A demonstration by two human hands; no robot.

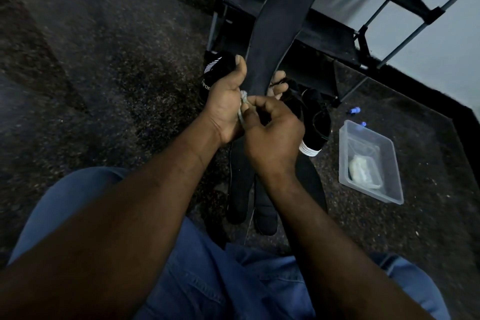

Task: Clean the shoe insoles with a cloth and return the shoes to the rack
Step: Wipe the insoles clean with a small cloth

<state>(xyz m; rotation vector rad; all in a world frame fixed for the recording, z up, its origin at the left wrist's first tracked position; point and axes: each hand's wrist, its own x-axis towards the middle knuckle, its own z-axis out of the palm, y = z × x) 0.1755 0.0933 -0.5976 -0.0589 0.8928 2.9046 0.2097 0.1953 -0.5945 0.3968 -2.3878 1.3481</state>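
Left hand (pixel 225 102) grips the insole (pixel 280 26) by its near end, length pointing away toward the rack (pixel 330 43); right hand (pixel 272 135) pinches the cloth (pixel 243 101) right there.

A long black foam insole (pixel 280 26) stands up before the black metal shoe rack (pixel 330 41), a small white rag (pixel 242 108) at its bottom end. One black cloth shoe (pixel 215 73) lies left of it, a second black cloth shoe (pixel 315 122) right. Further right, a clear plastic tub (pixel 389 158) holds a pale folded cloth (pixel 362 167).

Dark speckled carpet (pixel 104 60); pale wall (pixel 441 21), black skirting (pixel 441 96); dim light.
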